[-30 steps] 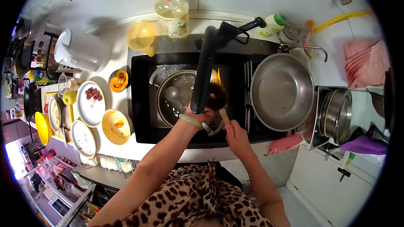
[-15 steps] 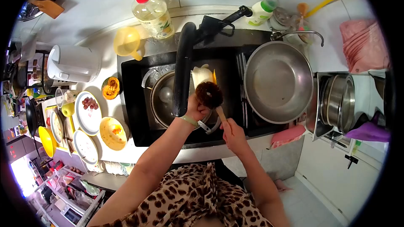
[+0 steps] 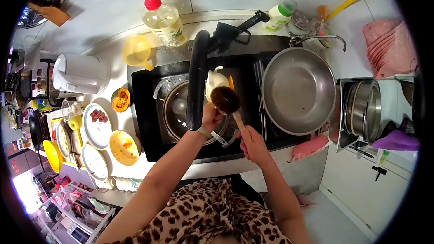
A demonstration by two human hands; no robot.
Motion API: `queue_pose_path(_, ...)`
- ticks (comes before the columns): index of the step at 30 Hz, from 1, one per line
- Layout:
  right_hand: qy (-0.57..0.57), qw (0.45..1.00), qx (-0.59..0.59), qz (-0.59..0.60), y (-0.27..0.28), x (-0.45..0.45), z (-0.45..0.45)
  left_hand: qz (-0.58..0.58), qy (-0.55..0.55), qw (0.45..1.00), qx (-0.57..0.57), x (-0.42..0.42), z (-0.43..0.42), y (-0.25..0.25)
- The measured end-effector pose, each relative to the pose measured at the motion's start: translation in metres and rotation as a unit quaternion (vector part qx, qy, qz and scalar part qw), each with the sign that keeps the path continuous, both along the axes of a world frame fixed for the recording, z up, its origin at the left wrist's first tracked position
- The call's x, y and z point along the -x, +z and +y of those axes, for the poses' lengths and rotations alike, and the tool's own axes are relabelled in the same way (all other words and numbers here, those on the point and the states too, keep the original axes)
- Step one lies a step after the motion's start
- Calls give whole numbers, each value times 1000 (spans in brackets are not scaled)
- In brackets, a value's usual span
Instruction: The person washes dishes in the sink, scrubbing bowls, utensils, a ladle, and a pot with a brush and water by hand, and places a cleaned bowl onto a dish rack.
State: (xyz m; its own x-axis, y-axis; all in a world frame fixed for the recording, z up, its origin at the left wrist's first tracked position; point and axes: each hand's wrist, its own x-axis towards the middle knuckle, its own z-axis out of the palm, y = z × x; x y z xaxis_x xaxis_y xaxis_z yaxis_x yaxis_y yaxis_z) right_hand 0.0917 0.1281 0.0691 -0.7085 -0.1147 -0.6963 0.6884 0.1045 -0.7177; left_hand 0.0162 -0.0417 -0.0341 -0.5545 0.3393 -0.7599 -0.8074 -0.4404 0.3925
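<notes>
A pot-scrubbing brush with a round dark-brown bristle head and a pale wooden handle (image 3: 238, 119) is over the black sink (image 3: 246, 77). My right hand (image 3: 252, 143) is closed round the handle's lower end. Close below the bristles is my left hand (image 3: 213, 116), its fingers curled; what they hold, if anything, is hidden by the brush head. A cream-white item (image 3: 217, 82) with a yellow piece beside it lies in the sink just beyond the brush. To the left, a metal pot (image 3: 170, 124) sits in the sink, partly behind the black faucet (image 3: 197, 81).
A large steel pan (image 3: 298, 92) rests over the sink's right side. Along the left counter are plates (image 3: 96, 138), a yellow bowl (image 3: 122, 153), a cut pumpkin (image 3: 120, 100) and a white pitcher (image 3: 81, 74). Behind stands a soap bottle (image 3: 165, 25) with a red pump.
The view has shifted slightly. The brush head has tilted a little, while both hands stay in nearly the same place, my right hand still gripping the handle.
</notes>
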Motion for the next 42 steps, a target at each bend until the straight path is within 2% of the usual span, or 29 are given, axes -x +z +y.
queue_pose_path(2, 24, 998, -28, 43, -11, 23, -1, 16, -9, 1000, 4, -3, 8, -7)
queue_pose_path(3, 10, 999, -26, 42, -18, 41, 0, 30, -39, 998, 37, 3, 11, 20)
queue_pose_path(4, -28, 999, -25, 20, -27, 64, -3, 44, -47, 997, 29, -1, 12, 17)
queue_pose_path(6, -12, 1000, 3, 17, -28, 84, -3, 58, -45, 997, 1, -1, 9, 21)
queue_pose_path(8, -4, 1000, 25, -1, -14, 62, -8, 39, -11, 999, 20, 4, -2, 5)
queue_pose_path(10, -10, 999, 27, 33, -6, 22, -8, 34, 4, 999, 36, 6, -10, 0)
queue_pose_path(13, -50, 998, 16, 16, -9, 19, -3, 29, -24, 999, 26, 0, -4, 7)
queue_pose_path(16, -5, 1000, 24, -11, -23, 69, 7, 28, -36, 999, 19, -2, 14, 26)
queue_pose_path(17, -8, 999, 38, -17, -22, 69, 7, 50, -46, 997, 26, -2, 9, 18)
queue_pose_path(20, -38, 994, 99, -25, -17, 54, 2, 117, -8, 985, 125, 6, -9, 5)
queue_pose_path(21, -50, 991, 120, -41, -11, 35, 3, 126, 23, 985, 120, 6, -16, 0)
queue_pose_path(23, -76, 989, 118, -50, -5, 16, 10, 84, 101, 984, 119, 7, -21, -19)
queue_pose_path(26, -124, 991, 44, -16, 6, 17, 40, 291, 39, 913, 283, 11, -40, -78)
queue_pose_path(27, -122, 992, 33, -7, 17, 26, 50, 411, -39, 793, 448, 18, -41, -65)
queue_pose_path(28, -118, 993, 24, 1, 27, 36, 57, 475, -71, 735, 478, 24, -45, -50)
queue_pose_path(30, -21, 998, -36, 42, 40, 51, 63, 589, -109, 593, 538, 36, -53, -19)
queue_pose_path(31, 26, 996, -66, 61, 43, 53, 64, 602, -114, 590, 526, 37, -55, -10)
queue_pose_path(33, 55, 994, -79, 51, 43, 52, 51, 562, -206, 614, 514, 33, -59, -7)
queue_pose_path(36, 70, 995, -59, 33, 36, 42, 14, 581, -179, 594, 527, 30, -56, 0)
queue_pose_path(37, 72, 996, -33, 33, 28, 37, -2, 613, -61, 589, 523, 34, -52, -7)
queue_pose_path(39, 45, 998, 38, 4, 18, 32, -24, 592, -18, 592, 547, 34, -49, -5)
queue_pose_path(41, -12, 991, 127, -49, 13, 31, -34, 587, -19, 585, 559, 35, -54, -10)
queue_pose_path(42, -20, 989, 132, -66, 9, 26, -31, 579, -25, 598, 554, 33, -57, -4)
